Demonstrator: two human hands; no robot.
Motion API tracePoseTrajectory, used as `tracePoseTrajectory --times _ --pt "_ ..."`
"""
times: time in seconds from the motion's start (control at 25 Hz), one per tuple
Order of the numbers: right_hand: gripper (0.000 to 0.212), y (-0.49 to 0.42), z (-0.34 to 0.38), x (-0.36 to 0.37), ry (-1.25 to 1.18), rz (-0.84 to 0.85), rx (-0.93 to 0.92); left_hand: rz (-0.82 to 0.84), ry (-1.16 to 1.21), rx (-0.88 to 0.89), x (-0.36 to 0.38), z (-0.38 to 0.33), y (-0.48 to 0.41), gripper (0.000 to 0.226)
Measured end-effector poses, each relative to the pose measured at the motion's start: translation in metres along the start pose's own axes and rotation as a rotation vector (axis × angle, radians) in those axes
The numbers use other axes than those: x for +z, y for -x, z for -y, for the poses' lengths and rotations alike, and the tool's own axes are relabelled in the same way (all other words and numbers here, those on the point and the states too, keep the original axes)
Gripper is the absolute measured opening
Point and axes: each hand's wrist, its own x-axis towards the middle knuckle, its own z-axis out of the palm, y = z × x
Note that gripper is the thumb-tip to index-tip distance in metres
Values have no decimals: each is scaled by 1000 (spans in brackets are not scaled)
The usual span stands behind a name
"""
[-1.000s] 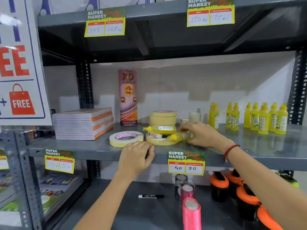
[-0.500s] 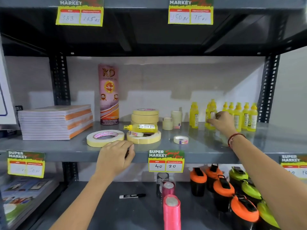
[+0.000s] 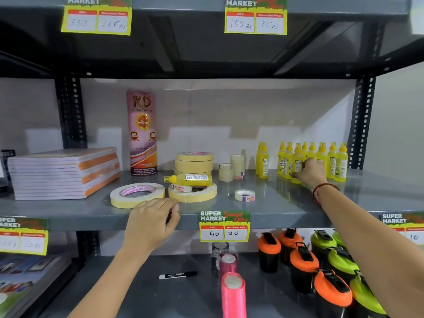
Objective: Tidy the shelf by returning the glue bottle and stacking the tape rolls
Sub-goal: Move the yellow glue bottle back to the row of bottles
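My right hand (image 3: 309, 172) grips a glue bottle (image 3: 297, 165) w/ its row; 2nd bottle (image 3: 189, 179) & loose tape rolls (image 3: 137, 194) remain leftward.

Single head view, facing shelf (image 3: 263, 210) front-on, close range, angled slightly down.

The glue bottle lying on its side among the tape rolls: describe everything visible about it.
The glue bottle is small, translucent yellow plastic, with a yellow nozzle cap pointing left and a white printed label on its body. It lies horizontally across the top of a wide flat tape roll, in front of a stack of tan tape rolls. It rests partly over a smaller roll inside that ring. Neither hand touches it.
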Motion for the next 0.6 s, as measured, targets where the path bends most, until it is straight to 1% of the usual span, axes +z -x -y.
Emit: tracePoseTrajectory --times 0.04,0.08,0.12,0.2,0.24,0.28,0.36,0.44,0.48,0.52,0.6 --pt "38 3 1 -3 -19 -7 24 2 -3 -2 0 0 0 44" --pt "39 7 5 -7 -52 -56 44 1 -5 -1 0 -1 -1 44" --pt "41 13 10 -12 -92 -155 51 -1 -7 1 0 -1 -1 44" --pt "48 28 28 -18 -175 -380 -14 0 -7 0 0 -1 -1 44" --pt "44 38 42 -19 -231 -403 -84 1 -6 -3 -1 -1 0 44" --pt "38 47 60 -17 -292 -335 -165 1 -6 -7 -1 -1 0 43" --pt "29 70 100 -4 -316 -42 -368 -1 -10 -6 -1 -1 0 43" --pt "34 92 141 12 -193 221 -590 -2 -10 0 -1 -1 -1 43" --pt "40 102 160 18 -104 315 -691 -2 -11 1 -2 -1 -1 43" --pt "45 109 174 25 -7 372 -775 0 -11 3 -2 -2 -2 43" --pt "45 114 192 37 179 370 -890 1 -10 6 -1 -2 -1 43"
